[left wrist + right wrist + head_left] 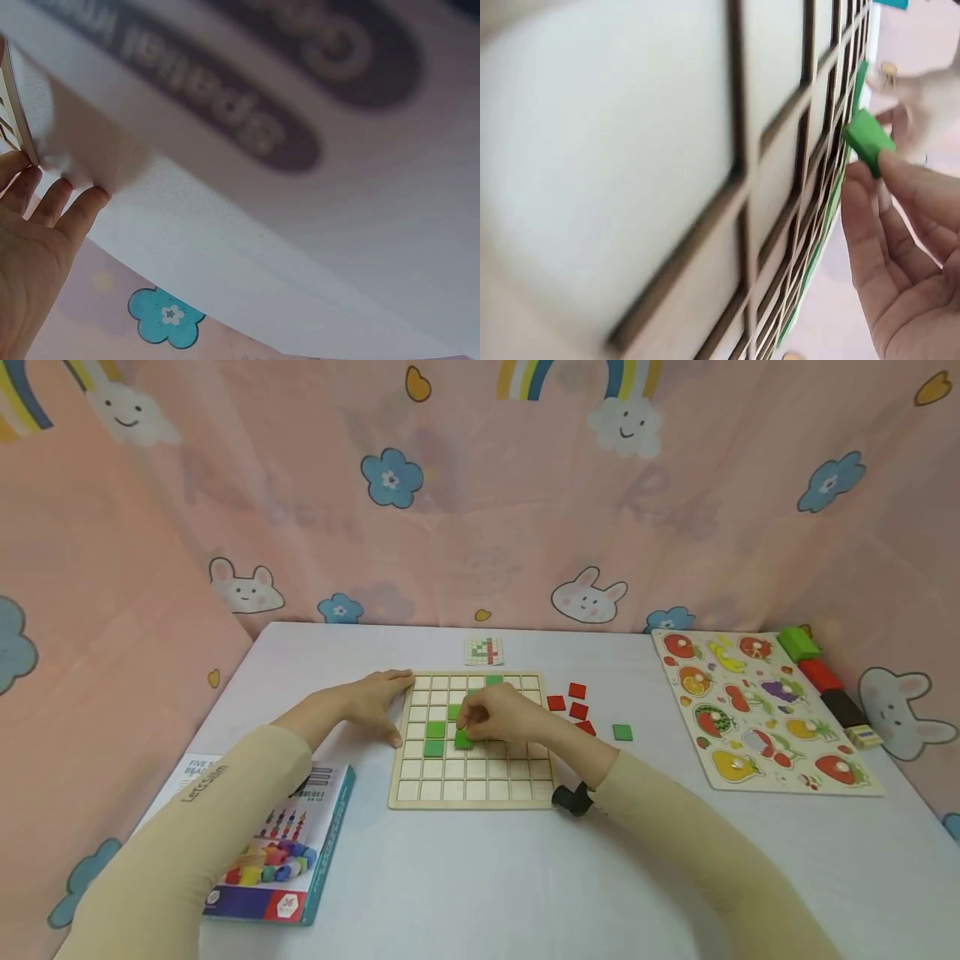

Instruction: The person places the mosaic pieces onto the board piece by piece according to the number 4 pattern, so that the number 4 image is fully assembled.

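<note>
A wooden grid board (471,789) lies on the table with several green square tiles in its cells, among them one tile (436,729) left of centre. My right hand (501,714) is over the middle of the board and pinches a green tile (868,141) between thumb and fingertips. In the head view that tile is low over a cell, right of the placed ones. My left hand (372,703) rests at the board's left edge, fingers spread, thumb near the side; in the left wrist view its fingertips (91,196) are by the frame.
Right of the board lie several red tiles (577,691) and a loose green tile (622,732). A small pattern card (483,651) lies behind it. A boxed set (330,843) is under my left forearm. A fruit puzzle board (750,768) and coloured blocks (820,676) are at right.
</note>
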`<state>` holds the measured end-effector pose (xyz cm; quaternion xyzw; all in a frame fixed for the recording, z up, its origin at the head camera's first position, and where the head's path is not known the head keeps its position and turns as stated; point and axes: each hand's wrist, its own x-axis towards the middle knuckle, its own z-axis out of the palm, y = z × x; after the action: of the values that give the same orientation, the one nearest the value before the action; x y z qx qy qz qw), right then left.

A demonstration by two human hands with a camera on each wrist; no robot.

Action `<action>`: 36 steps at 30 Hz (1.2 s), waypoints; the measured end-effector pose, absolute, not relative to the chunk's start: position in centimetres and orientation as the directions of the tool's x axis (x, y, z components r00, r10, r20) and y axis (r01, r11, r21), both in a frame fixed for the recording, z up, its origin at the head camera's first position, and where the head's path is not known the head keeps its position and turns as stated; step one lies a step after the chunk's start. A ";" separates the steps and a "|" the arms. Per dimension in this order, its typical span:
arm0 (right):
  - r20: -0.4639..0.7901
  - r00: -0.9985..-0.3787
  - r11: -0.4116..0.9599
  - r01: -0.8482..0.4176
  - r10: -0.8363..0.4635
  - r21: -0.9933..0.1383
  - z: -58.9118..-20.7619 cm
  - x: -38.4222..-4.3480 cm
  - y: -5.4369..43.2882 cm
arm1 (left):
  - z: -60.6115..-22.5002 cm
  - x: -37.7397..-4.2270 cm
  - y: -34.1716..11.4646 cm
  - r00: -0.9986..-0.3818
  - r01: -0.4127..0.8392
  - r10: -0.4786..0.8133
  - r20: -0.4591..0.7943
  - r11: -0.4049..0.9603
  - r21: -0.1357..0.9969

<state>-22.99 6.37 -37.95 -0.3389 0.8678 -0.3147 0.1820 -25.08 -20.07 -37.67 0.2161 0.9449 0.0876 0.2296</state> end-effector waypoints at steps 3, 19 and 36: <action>-0.106 -0.707 0.585 -0.481 -0.700 -0.653 -38.0 -22.7 5.3 | -37.5 -25.1 -20.0 -0.798 0.369 0.451 -0.399 0.890 0.268; -0.101 -0.695 0.636 -0.578 -0.712 -0.512 -38.1 -22.2 4.8 | -37.3 -25.0 -19.9 -0.792 0.378 0.458 -0.403 0.887 0.266; -0.326 -0.747 0.777 -0.385 -0.579 -0.497 -36.2 -25.7 22.5 | -37.7 -25.2 -20.0 -0.795 0.377 0.453 -0.402 0.890 0.258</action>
<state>-25.65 22.46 -36.15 -0.2643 0.9122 -0.2037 0.2379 -25.20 -20.02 -37.67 0.2199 0.9439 0.0824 0.2322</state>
